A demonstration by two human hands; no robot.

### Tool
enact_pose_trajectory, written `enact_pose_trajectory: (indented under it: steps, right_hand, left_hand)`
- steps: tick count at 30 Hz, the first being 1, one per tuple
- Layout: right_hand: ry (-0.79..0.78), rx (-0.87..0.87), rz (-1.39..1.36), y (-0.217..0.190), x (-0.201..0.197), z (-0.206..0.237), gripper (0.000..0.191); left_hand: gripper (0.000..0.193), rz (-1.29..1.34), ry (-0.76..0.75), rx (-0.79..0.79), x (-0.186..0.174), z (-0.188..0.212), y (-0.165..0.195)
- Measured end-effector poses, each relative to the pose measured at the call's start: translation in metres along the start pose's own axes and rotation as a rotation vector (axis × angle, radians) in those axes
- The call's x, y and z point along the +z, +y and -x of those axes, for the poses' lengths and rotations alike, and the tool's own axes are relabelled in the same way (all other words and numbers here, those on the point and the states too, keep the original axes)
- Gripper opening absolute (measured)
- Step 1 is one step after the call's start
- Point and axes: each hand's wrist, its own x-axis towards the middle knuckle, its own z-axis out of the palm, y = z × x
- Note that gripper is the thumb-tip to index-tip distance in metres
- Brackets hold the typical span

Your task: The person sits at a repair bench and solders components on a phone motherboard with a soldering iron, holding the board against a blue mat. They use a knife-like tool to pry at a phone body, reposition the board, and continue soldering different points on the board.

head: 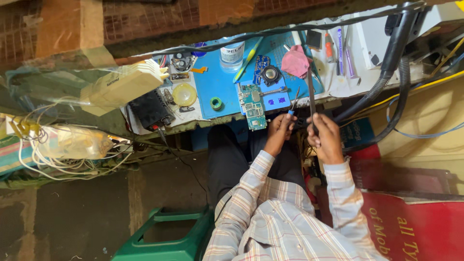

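- The left hand (279, 129), in the centre of the frame, has its fingers pinched shut round a thin screwdriver (294, 102), whose shaft slants up toward the bench edge.
- The right hand (325, 137), just right of it, is curled closed on a long dark tool (311, 99), perhaps tweezers or a soldering iron; I cannot tell which. It stands nearly upright.
- Both tips hang over the near edge of the blue mat (217, 87), not touching anything I can make out.
- The circuit board (253, 106) lies on that mat just left of the screwdriver, its lower end overhanging the bench edge.
- Judgement: to work well here, rest both wrists against the bench so the tips stay steady, and slide the board fully onto the mat before pressing on it, since the overhang could tip.
- Further out: a pink cloth (295, 61) at upper centre-right, a bottle (232, 53) above the mat, black hoses (391, 67) at upper right.
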Motion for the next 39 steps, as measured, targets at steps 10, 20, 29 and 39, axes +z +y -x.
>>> enact_pose_trajectory:
  steps: [10,20,29,39]
  right_hand:
    - [0.048,-0.012,0.133,0.026,0.0,0.011,0.024]
    - [0.07,-0.103,0.118,0.001,0.031,-0.015,0.024]
    - [0.114,-0.108,0.238,0.01,0.007,0.022,0.021]
    - [0.04,-0.109,0.152,-0.023,0.027,-0.023,0.023]
  left_hand:
    - [0.034,-0.142,-0.011,0.032,-0.007,-0.004,-0.004]
    - [0.035,-0.221,0.075,0.037,-0.007,-0.004,-0.004]
    - [0.038,-0.248,0.02,0.065,-0.008,-0.001,-0.005]
    - [0.036,-0.364,0.073,0.111,-0.004,0.0,-0.002]
